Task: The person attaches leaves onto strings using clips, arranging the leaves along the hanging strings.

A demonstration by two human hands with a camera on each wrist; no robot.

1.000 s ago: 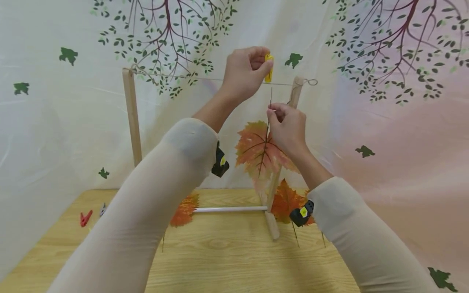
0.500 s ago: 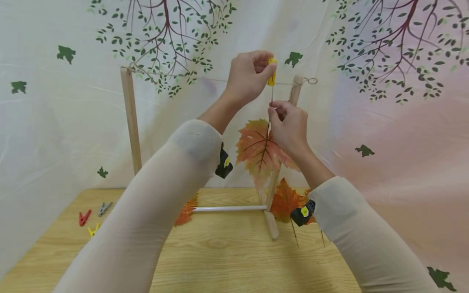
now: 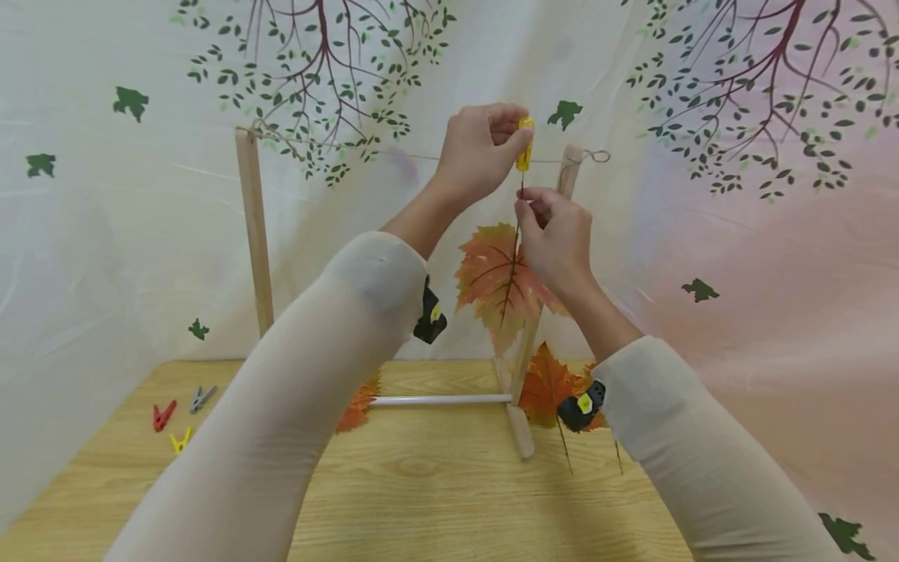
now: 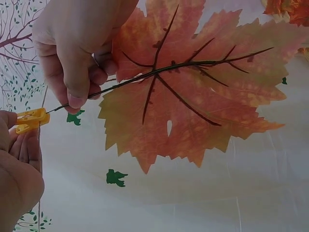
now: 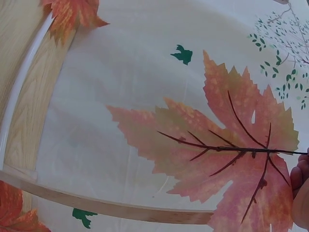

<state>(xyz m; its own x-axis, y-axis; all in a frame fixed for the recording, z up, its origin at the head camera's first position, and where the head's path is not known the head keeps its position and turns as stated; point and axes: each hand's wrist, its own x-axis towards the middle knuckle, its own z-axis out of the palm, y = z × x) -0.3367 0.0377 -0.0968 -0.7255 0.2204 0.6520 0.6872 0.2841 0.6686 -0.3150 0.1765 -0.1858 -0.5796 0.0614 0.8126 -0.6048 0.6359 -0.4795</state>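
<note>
Left hand (image 3: 472, 156): thumb and fingers clamped on 1 yellow clothespin (image 3: 524, 147), held upright beside the twine (image 3: 414, 155); whether it grips the twine, cannot tell. Right hand (image 3: 562, 238): fingertips pinched together on the stem (image 4: 128, 82) of 1 artificial maple leaf (image 3: 509, 285), directly below the clothespin; stem uppermost, blade hanging, apparently so the tip meets the clothespin. Twine: strung between 2 wooden posts (image 3: 254, 234); 1 white rod (image 3: 442, 400) low down, presumably a brace. Surface: wood-grain table (image 3: 421, 499); at left, 1 red clothespin (image 3: 164, 416), 1 gray clothespin (image 3: 202, 399), 1 second yellow clothespin (image 3: 180, 442); orange leaves (image 3: 546, 382) near the right-hand post's foot. Room: pale backdrop (image 3: 667, 242), printed with trees and green leaves.
</note>
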